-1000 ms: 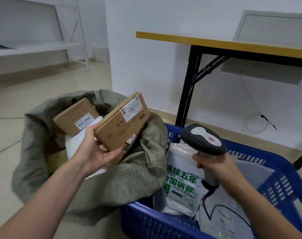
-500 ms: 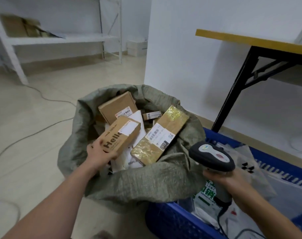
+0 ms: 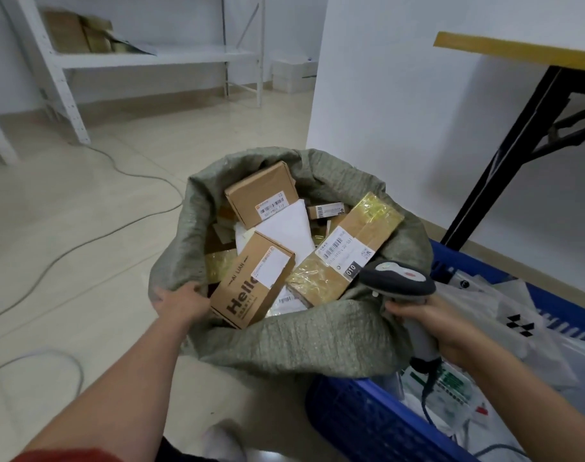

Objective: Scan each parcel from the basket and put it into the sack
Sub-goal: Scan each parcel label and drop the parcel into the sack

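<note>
Your L hand (image 3: 181,303) sat at sack (image 3: 284,338) rim beside box (image 3: 251,285), grip unclear; R hand (image 3: 428,316) clutched scanner (image 3: 398,283). Box prob. needed pushing fully in.

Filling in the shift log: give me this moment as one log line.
phase: bagging | brown cardboard "Hello" box: in green woven sack | left hand: at sack rim, grip unclear | right hand: grips grey barcode scanner

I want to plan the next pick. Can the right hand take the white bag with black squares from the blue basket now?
Probably not yet. The right hand grips the scanner, so its fingers are not free, though the white bag lies uncovered close beside it in the basket.
</note>
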